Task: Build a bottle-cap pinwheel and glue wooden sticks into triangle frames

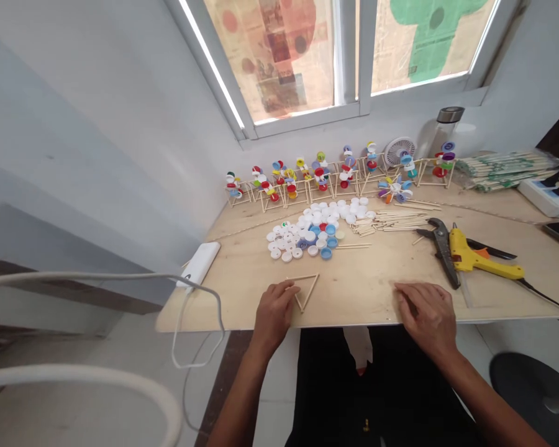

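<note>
A triangle of thin wooden sticks (313,289) lies flat near the table's front edge. My left hand (274,311) is closed over its left corner, fingertips on the sticks, and hides that part. To the right, my right hand (429,313) rests on the tabletop by the front edge. Its fingers are stretched toward the left with the thumb apart, and I see nothing in it. Beyond the triangle is a spread of bottle caps (286,239), mostly white with some blue ones and a red one. Loose wooden sticks (395,220) are piled to the right of the caps.
A yellow glue gun (482,257) and dark-handled cutters (442,251) lie at the right. Along the wall stand several stick-and-cap models (321,177), a small fan (399,152) and a bottle (447,127). A white power bank (200,262) with a cable lies left; bagged sticks (507,167) lie far right.
</note>
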Available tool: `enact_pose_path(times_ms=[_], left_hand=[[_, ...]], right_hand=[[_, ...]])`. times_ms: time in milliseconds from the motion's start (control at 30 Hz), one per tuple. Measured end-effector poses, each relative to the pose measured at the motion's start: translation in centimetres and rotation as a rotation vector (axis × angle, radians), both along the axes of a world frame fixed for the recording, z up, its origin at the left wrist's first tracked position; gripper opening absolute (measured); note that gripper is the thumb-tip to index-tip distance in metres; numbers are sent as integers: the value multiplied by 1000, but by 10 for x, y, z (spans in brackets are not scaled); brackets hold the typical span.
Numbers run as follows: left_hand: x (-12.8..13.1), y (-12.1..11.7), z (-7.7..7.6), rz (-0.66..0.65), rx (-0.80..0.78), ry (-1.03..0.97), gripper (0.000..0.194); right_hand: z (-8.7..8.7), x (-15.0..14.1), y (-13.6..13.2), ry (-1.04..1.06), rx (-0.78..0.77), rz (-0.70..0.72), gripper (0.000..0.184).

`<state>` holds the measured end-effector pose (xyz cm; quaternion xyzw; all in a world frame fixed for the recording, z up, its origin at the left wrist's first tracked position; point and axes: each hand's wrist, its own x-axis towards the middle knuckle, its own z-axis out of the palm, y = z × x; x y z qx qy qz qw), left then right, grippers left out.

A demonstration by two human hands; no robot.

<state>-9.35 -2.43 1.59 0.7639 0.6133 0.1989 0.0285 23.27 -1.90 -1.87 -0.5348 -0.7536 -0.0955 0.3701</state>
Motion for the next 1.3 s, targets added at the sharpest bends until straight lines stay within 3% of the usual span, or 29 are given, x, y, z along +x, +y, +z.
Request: enact_pose_path(times_ms=[167,500,600,700,867,1100,1300], left_hand=[[-5,5,-4,-133,33,80,25],[-29,10,-24,-32,225,0,23],[-7,16,-16,-13,278,-87,23],[33,29,6,-135,205,-102,23],[97,65,31,-278,29,135,21],[138,117,26,-260,-32,400,22],[152,124,16,-242,-30,505,20]], right_hand=[[2,-3,-2,-2,11,-21,18],[2,-6,-3,11,-7,7,22],[2,-6,-2,14,-9,11,24],[2,-7,-2,18,0,2,25],[1,-9,-4,25,0,7,25],[4,-9,-5,43,36,10,26],[2,-9,-5,69,45,19,25]])
